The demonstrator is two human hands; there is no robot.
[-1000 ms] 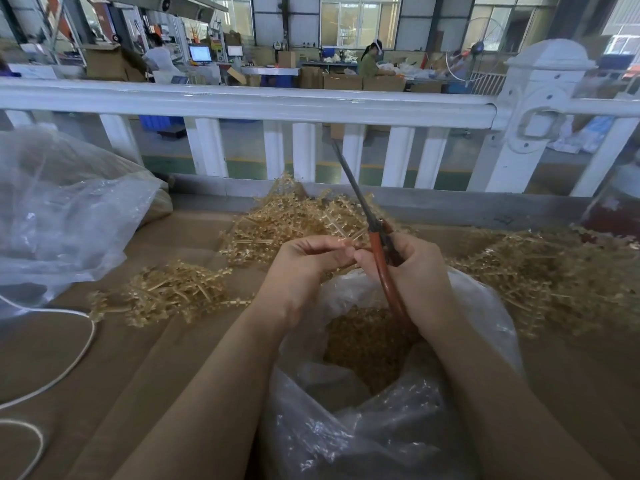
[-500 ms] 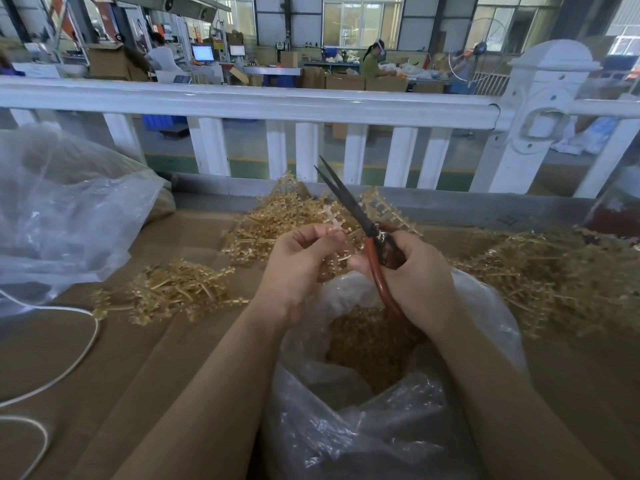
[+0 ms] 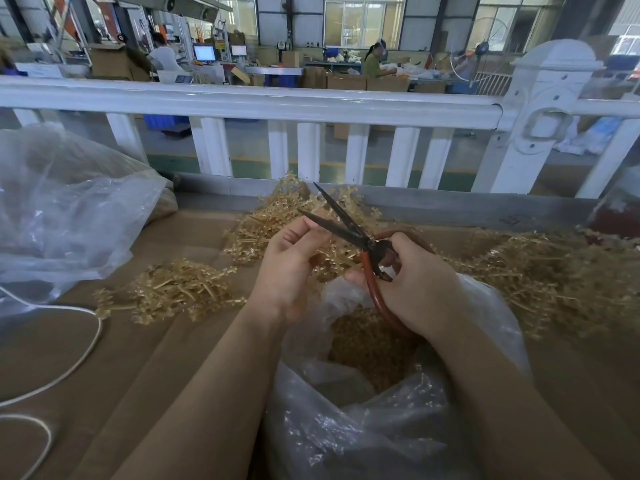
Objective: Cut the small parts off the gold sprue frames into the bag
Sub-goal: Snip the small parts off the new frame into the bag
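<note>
Our right hand [image 3: 415,289] grips the red-handled scissors [image 3: 349,233], blades parted, over the clear bag [image 3: 381,427] of cut parts. Our left hand [image 3: 291,268] pinches something we cannot make out. Gold sprue frames [image 3: 180,292] lie beside.

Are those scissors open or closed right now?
Open. The scissors in the right hand have two dark blades spread in a V, tips clearly apart.

I see gold sprue frames [image 3: 180,292] on brown cardboard [image 3: 145,358], red-handled scissors [image 3: 349,233] with dark blades, a clear bag [image 3: 363,427], white railing [image 3: 242,102].
</note>
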